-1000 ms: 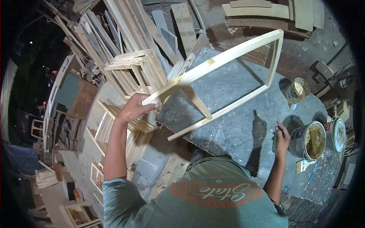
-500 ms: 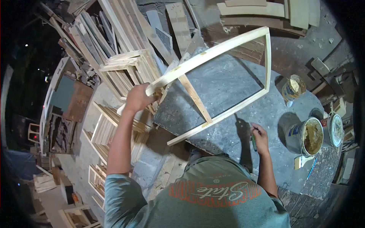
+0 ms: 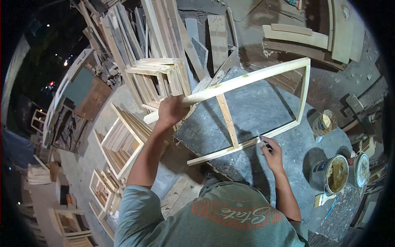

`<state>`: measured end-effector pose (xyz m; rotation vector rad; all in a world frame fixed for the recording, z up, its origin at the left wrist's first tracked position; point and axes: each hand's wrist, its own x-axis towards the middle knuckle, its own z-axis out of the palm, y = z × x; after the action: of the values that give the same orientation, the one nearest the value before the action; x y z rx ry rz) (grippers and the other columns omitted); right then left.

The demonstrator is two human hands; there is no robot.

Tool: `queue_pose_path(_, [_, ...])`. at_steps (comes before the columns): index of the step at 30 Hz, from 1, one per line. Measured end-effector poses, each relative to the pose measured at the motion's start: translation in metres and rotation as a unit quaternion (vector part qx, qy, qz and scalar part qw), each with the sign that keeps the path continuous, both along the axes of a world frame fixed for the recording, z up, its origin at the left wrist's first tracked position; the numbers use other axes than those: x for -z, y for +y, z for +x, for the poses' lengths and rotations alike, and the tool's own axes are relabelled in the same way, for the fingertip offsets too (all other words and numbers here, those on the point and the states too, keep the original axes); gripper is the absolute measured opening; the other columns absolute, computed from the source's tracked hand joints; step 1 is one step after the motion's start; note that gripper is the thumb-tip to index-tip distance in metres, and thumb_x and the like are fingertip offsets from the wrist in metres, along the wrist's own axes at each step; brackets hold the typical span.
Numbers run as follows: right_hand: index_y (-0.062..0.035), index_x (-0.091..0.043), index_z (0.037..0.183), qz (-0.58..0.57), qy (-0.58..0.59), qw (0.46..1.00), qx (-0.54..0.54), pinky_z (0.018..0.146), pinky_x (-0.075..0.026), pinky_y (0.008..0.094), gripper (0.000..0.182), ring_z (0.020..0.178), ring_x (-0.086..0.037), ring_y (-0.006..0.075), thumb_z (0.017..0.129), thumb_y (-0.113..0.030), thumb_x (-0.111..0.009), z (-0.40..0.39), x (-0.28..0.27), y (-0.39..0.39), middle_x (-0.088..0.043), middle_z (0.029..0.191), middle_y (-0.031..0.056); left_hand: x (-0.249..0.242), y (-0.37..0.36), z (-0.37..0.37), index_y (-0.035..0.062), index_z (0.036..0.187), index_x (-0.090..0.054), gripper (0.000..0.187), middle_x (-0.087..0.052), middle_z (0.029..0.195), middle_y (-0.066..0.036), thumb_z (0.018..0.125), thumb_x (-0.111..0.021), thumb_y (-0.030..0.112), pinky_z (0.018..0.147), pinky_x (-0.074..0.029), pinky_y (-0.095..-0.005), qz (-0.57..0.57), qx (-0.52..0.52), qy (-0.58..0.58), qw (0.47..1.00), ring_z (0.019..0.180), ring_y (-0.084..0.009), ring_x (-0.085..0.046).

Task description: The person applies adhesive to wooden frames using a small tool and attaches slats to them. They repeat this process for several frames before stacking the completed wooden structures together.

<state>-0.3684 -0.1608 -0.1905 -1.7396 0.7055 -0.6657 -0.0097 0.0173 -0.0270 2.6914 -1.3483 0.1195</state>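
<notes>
My left hand [image 3: 173, 109] is wrapped round the near left end of a pale wooden frame [image 3: 247, 79], which has a curved top rail and one crosspiece. The frame leans over a grey work table [image 3: 255, 103], its lower rail near the tabletop. My right hand [image 3: 272, 153] is closed on a small putty knife [image 3: 263, 140], partly hidden by the fingers, whose blade meets the lower rail right of the crosspiece.
On the table's right side are an open bucket of brown paste [image 3: 337, 175], a lidded can [image 3: 362, 169], a smaller tub [image 3: 326, 122] and a brush [image 3: 323, 199]. Stacked wooden frames [image 3: 123, 140] stand at left, with leaning boards [image 3: 164, 33] behind.
My right hand has moved up to the frame's lower rail with the putty knife. The view has shifted, and my left hand still holds the frame.
</notes>
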Motion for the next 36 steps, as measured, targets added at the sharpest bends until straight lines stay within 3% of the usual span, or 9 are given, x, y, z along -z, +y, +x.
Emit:
queue_pose_path(4, [-0.0004, -0.068, 0.118, -0.138, -0.048, 0.986, -0.076, 0.085, -0.049, 0.0338, 0.033, 0.094, -0.064, 0.0283, 0.086, -0.009, -0.069, 0.054, -0.067, 0.017, -0.066, 0.103, 0.0173, -0.003, 0.003, -0.010, 0.0104, 0.090, -0.070, 0.024, -0.071, 0.080, -0.015, 0.075, -0.076, 0.027, 0.071, -0.054, -0.0463, -0.011, -0.012, -0.010, 1.000, 0.077, -0.0345, -0.070])
queue_pose_path(11, [-0.0001, -0.068, 0.117, -0.112, -0.062, 0.984, -0.126, 0.083, -0.050, 0.0349, 0.034, 0.090, -0.063, 0.0298, 0.084, -0.009, -0.071, 0.072, -0.062, 0.031, -0.065, 0.100, 0.0174, 0.002, 0.004, -0.009, 0.0101, 0.091, -0.071, 0.024, -0.071, 0.080, -0.016, 0.077, -0.073, 0.029, 0.071, -0.055, -0.0466, -0.014, -0.019, -0.026, 0.999, 0.077, -0.0352, -0.071])
queue_pose_path(19, [-0.0032, -0.069, 0.116, -0.083, -0.030, 0.995, -0.036, 0.083, -0.050, 0.0362, 0.033, 0.089, -0.064, 0.0297, 0.084, -0.010, -0.072, 0.008, -0.004, 0.020, -0.067, 0.098, 0.0158, 0.002, -0.003, 0.005, 0.0097, 0.094, -0.069, 0.029, -0.070, 0.085, -0.019, 0.078, -0.073, 0.034, 0.078, -0.052, -0.0481, -0.037, 0.005, -0.016, 0.999, 0.086, -0.0390, -0.068])
queue_pose_path(24, [-0.0065, -0.070, 0.117, -0.015, 0.026, 0.999, 0.043, 0.076, -0.050, 0.0325, 0.032, 0.086, -0.063, 0.0227, 0.085, -0.012, -0.073, -0.037, 0.014, 0.014, -0.067, 0.096, 0.0125, 0.009, -0.013, 0.019, 0.0078, 0.093, -0.070, 0.028, -0.070, 0.086, -0.021, 0.078, -0.073, 0.032, 0.079, -0.051, -0.0492, -0.042, 0.005, -0.020, 0.999, 0.087, -0.0411, -0.067])
queue_pose_path(27, [-0.0062, -0.070, 0.116, 0.007, 0.040, 0.995, 0.093, 0.076, -0.050, 0.0317, 0.032, 0.085, -0.063, 0.0230, 0.084, -0.011, -0.072, -0.059, 0.028, 0.010, -0.066, 0.094, 0.0121, 0.015, -0.018, 0.046, 0.0071, 0.095, -0.072, 0.031, -0.069, 0.086, -0.022, 0.079, -0.074, 0.034, 0.076, -0.052, -0.0480, -0.017, 0.048, 0.051, 0.997, 0.086, -0.0406, -0.067])
queue_pose_path(31, [-0.0047, -0.070, 0.115, -0.018, 0.020, 0.984, 0.175, 0.074, -0.051, 0.0300, 0.032, 0.083, -0.065, 0.0202, 0.083, -0.007, -0.069, -0.096, 0.050, -0.003, -0.067, 0.095, 0.0111, 0.018, -0.028, 0.089, 0.0078, 0.098, -0.075, 0.039, -0.071, 0.082, -0.018, 0.082, -0.075, 0.044, 0.072, -0.051, -0.0418, 0.025, 0.095, 0.115, 0.988, 0.077, -0.0365, -0.067])
queue_pose_path(32, [-0.0045, -0.071, 0.115, -0.002, 0.039, 0.979, 0.199, 0.074, -0.052, 0.0297, 0.032, 0.083, -0.065, 0.0178, 0.083, -0.007, -0.068, -0.106, 0.050, -0.006, -0.068, 0.098, 0.0109, 0.022, -0.029, 0.095, 0.0055, 0.099, -0.074, 0.036, -0.071, 0.078, -0.015, 0.084, -0.076, 0.038, 0.070, -0.050, -0.0389, 0.012, 0.106, 0.149, 0.983, 0.070, -0.0280, -0.066])
queue_pose_path(35, [-0.0043, -0.070, 0.115, 0.033, 0.027, 0.964, 0.264, 0.075, -0.052, 0.0297, 0.032, 0.082, -0.064, 0.0162, 0.083, -0.007, -0.068, -0.132, 0.063, -0.015, -0.068, 0.101, 0.0109, 0.052, -0.037, 0.120, 0.0019, 0.098, -0.072, 0.034, -0.069, 0.074, -0.012, 0.084, -0.076, 0.033, 0.069, -0.049, -0.0364, 0.052, 0.107, 0.229, 0.966, 0.068, -0.0194, -0.062])
queue_pose_path(36, [-0.0042, -0.070, 0.115, -0.022, 0.036, 0.960, 0.277, 0.072, -0.052, 0.0287, 0.031, 0.079, -0.063, 0.0140, 0.085, -0.008, -0.069, -0.138, 0.057, -0.017, -0.069, 0.102, 0.0099, 0.064, -0.038, 0.122, -0.0007, 0.097, -0.071, 0.034, -0.068, 0.073, -0.010, 0.084, -0.076, 0.030, 0.068, -0.048, -0.0348, 0.038, 0.112, 0.268, 0.956, 0.067, -0.0157, -0.059])
